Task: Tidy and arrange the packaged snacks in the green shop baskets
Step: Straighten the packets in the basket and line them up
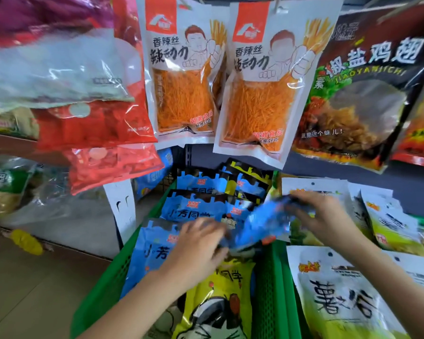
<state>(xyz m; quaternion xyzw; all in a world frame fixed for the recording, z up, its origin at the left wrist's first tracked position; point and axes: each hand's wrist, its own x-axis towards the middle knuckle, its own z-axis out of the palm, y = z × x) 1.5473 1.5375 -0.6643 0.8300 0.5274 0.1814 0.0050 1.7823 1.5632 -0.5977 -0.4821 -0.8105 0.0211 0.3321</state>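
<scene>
- The left hand (196, 243), at lower centre of the frame, curls its fingers around the lower end of a blurred blue plastic snack packet (262, 221); the fingers are bent and narrow, closed on the packet's edge.
- The right hand (321, 216), right of centre, pinches the upper end of the same blue packet between thumb and fingers, so the packet stretches tilted between both hands, above the green plastic lattice basket (267, 285).
- Inside that basket, flat blue packets (194, 211) lie overlapped in rows toward the back, their white lettering reading "小方同学"; one more blue packet (152, 253) lies at the left wall under the left forearm.
- A yellow packet with a cartoon figure (218, 302) lies at the near end of the same basket, with "同学" readable on its top.
- In the neighbouring basket at lower right, a white-and-green packet (340, 297) shows large black characters "薯之谷"; similar packets (387, 221) stand behind it.
- Two white hanging pouches of orange strips (186, 69) (262, 81) fill the upper centre, printed "香辣丝" under a red logo block.
- A dark hanging bag (362, 89) at upper right reads "椒盐鸡翅" and "JIAOYANJICHI".
- Red transparent bags (91, 123) hang at upper left; their print is too blurred to read.
</scene>
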